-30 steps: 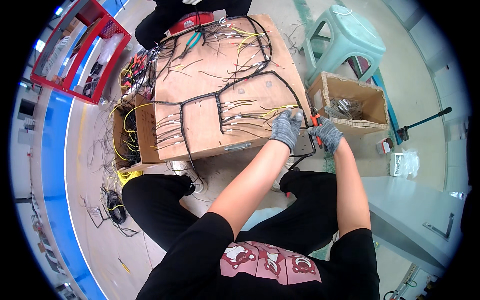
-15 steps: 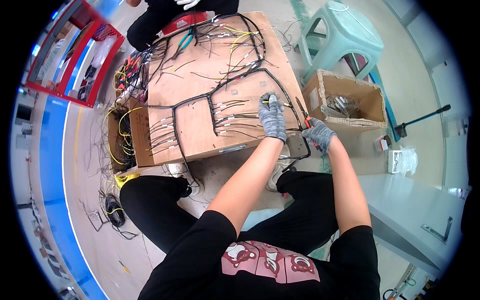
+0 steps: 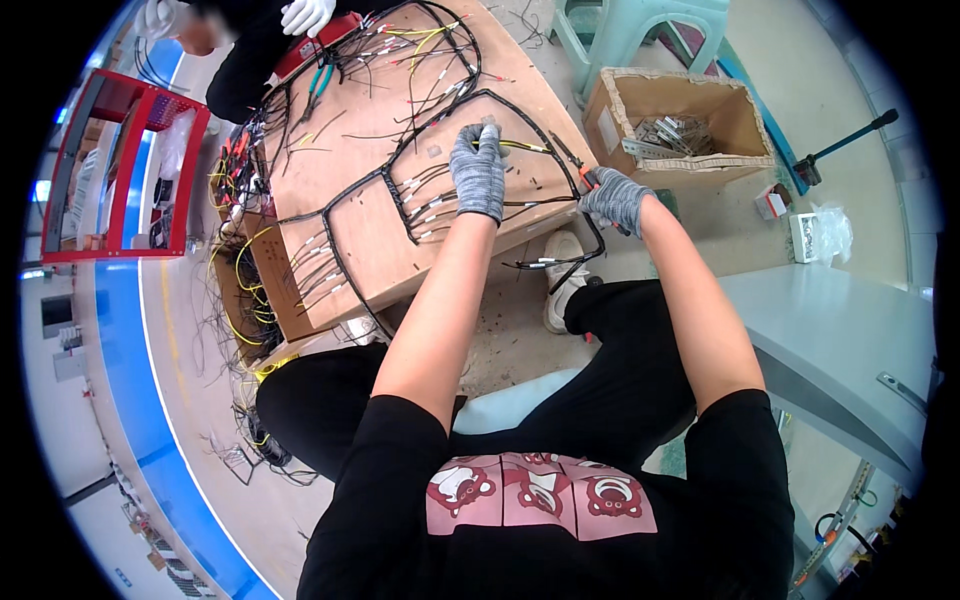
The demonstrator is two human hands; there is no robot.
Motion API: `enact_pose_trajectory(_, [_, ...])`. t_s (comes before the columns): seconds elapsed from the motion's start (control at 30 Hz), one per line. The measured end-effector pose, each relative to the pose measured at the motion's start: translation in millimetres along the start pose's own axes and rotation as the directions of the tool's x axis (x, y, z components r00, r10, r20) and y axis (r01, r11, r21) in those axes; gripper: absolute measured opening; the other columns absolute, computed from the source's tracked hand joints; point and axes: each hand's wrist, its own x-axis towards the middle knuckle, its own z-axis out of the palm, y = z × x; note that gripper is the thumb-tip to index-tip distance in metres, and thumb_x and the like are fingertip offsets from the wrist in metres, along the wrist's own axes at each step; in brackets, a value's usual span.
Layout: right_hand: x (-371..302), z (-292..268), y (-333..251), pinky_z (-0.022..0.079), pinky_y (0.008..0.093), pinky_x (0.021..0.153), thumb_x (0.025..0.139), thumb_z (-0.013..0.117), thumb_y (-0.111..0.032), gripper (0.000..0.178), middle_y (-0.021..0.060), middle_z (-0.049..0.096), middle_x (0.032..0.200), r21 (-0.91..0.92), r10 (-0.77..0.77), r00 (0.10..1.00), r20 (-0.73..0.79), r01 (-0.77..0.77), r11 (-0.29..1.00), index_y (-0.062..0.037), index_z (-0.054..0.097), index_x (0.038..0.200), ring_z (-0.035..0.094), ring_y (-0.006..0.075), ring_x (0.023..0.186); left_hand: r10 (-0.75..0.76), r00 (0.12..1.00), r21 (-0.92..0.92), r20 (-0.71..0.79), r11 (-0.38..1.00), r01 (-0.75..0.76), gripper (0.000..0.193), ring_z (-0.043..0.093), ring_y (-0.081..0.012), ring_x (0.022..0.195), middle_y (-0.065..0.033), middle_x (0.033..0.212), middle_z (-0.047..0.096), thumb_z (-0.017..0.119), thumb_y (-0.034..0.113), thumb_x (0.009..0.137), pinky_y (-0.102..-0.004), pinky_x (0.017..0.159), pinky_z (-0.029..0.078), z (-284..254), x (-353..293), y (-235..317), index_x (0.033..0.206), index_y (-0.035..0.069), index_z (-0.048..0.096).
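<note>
My left hand [image 3: 478, 178], in a grey knit glove, is closed on a yellow wire [image 3: 525, 147]. The wire stretches right to a black wiring harness [image 3: 487, 95] lying across a wooden board [image 3: 350, 165]. My right hand [image 3: 615, 202], gloved alike, grips orange-handled pliers [image 3: 588, 180] beside the harness's right branch. The pliers' dark jaws point up and left, near that branch; I cannot tell whether they touch it. Short black wires with white labels [image 3: 428, 203] fan out from the middle branch, left of and below my left hand.
Teal-handled pliers [image 3: 320, 80] lie at the board's far side, near a person's white-gloved hand [image 3: 306, 16]. A carton of metal parts [image 3: 605, 105] and a pale green stool [image 3: 648, 18] stand at the right. A wire-filled box [image 3: 285, 285] adjoins the board's left side.
My left hand has moved left, away from my right hand, and more of the yellow wire shows between it and the harness. The other person's gloved hands are more in view.
</note>
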Motion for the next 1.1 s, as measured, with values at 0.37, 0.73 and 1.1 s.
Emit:
enact_pose_trajectory(0.37, [18.7, -2.1, 6.9, 0.045, 0.0379, 0.065, 0.07, 0.061, -0.029, 0.038, 0.0166, 0.057, 0.077, -0.14, -0.031, 0.984, -0.175, 0.007, 0.99, -0.0002, 0.05, 0.093, 0.057, 0.0289, 0.071, 0.136, 0.982, 0.204, 0.13, 0.966, -0.16, 0.02, 0.061, -0.0249, 0.077, -0.0134, 0.085, 0.058, 0.046, 0.007, 0.086, -0.0341, 0.066, 0.052, -28.3, -5.3, -17.1, 0.104, 0.0, 0.052])
enact_pose_trajectory(0.73, [44.5, -66.6, -8.2, 0.047, 0.0398, 0.081, 0.063, 0.066, -0.043, 0.058, 0.0188, 0.06, 0.098, -0.425, -0.094, 0.853, -0.513, -0.158, 0.891, -0.004, 0.054, 0.105, 0.059, 0.0303, 0.093, 0.454, 0.797, 0.593, 0.399, 0.535, -0.602, 0.03, 0.048, -0.0274, 0.11, -0.0145, 0.117, 0.05, 0.051, 0.0, 0.08, -0.0343, 0.088, 0.043, -107.2, -119.2, 39.4, 0.11, 0.005, 0.053])
enact_pose_trajectory(1.1, [122.0, -13.6, -83.3, 0.037, 0.0408, 0.091, 0.067, 0.063, -0.053, 0.068, 0.0106, 0.049, 0.118, -0.733, -0.25, 0.861, -0.443, -0.187, 0.654, -0.0104, 0.049, 0.118, 0.046, 0.0252, 0.111, 0.369, 0.871, 0.774, 0.325, 0.425, -0.469, 0.02, 0.057, -0.0297, 0.093, -0.0137, 0.103, 0.057, 0.053, 0.005, 0.083, -0.0374, 0.079, 0.047, -226.9, -164.7, 69.6, 0.102, 0.009, 0.058])
